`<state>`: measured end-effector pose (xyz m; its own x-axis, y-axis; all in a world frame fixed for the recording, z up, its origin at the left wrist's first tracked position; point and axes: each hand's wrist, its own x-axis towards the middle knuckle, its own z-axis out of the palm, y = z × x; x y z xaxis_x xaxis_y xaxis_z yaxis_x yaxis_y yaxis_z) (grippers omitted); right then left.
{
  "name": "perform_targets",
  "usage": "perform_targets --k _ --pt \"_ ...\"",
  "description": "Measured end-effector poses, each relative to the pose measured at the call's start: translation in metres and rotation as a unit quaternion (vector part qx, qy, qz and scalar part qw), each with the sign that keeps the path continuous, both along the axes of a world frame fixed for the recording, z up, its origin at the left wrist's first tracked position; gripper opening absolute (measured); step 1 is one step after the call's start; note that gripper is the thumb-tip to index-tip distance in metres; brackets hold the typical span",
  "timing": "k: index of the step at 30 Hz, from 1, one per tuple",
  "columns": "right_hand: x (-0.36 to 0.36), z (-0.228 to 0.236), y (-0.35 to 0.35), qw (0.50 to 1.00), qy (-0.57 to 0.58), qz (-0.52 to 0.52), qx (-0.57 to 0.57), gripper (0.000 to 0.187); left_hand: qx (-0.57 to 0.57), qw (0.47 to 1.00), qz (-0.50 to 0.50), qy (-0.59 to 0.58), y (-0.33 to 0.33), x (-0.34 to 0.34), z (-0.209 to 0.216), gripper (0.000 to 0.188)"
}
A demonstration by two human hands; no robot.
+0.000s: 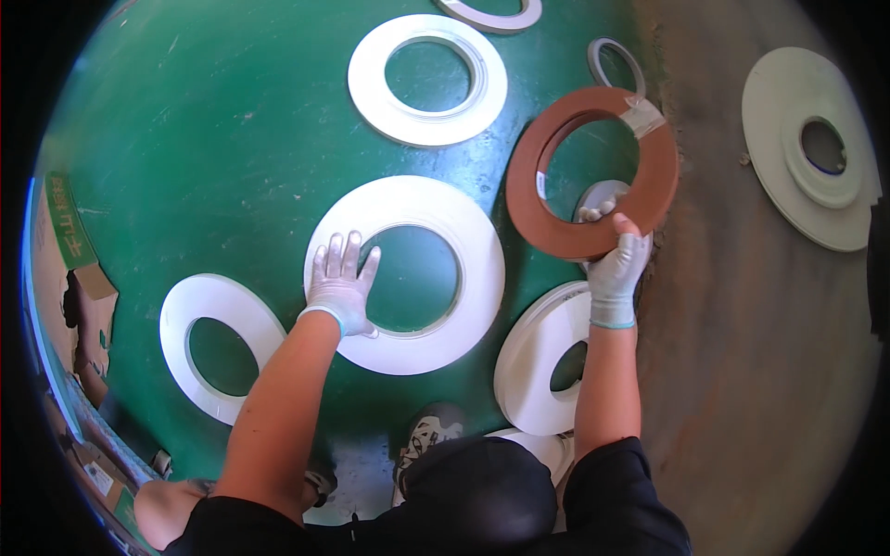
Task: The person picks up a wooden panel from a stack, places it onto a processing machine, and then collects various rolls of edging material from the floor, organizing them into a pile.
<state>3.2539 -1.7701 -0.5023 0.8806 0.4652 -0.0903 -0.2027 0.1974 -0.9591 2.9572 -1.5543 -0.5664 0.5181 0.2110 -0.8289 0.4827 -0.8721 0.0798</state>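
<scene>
My right hand, in a pale glove with bare fingertips showing at the thumb, is closed on the near edge of a brown roll of edge banding. Clear tape crosses the roll's upper right side, and it is held above the floor. My left hand, gloved too, has its fingers spread over the left side of a large white roll lying flat. Whether the palm presses on that roll I cannot tell. A pale rounded thing behind the brown roll is mostly hidden by it and my right hand.
Another white roll lies farther off, a smaller one at left. Several white rolls lean together below my right hand. A pale roll rests on the brown ground at right. Torn cardboard stands along the left edge.
</scene>
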Motion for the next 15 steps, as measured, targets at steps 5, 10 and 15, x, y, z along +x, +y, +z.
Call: perform_targets --k 5,10,15 --pt "-0.015 0.001 -0.022 0.995 0.062 -0.073 -0.042 0.045 0.01 1.0 -0.004 0.015 -0.003 0.002 -0.001 0.134" --pt "-0.001 0.02 -0.042 0.991 0.054 -0.123 -0.03 0.041 0.006 1.0 -0.008 0.012 0.001 0.004 0.003 0.134" --pt "-0.011 0.062 -0.039 0.965 -0.115 -0.19 -0.139 0.035 0.0 1.0 0.006 0.009 0.0 -0.002 -0.004 0.134"
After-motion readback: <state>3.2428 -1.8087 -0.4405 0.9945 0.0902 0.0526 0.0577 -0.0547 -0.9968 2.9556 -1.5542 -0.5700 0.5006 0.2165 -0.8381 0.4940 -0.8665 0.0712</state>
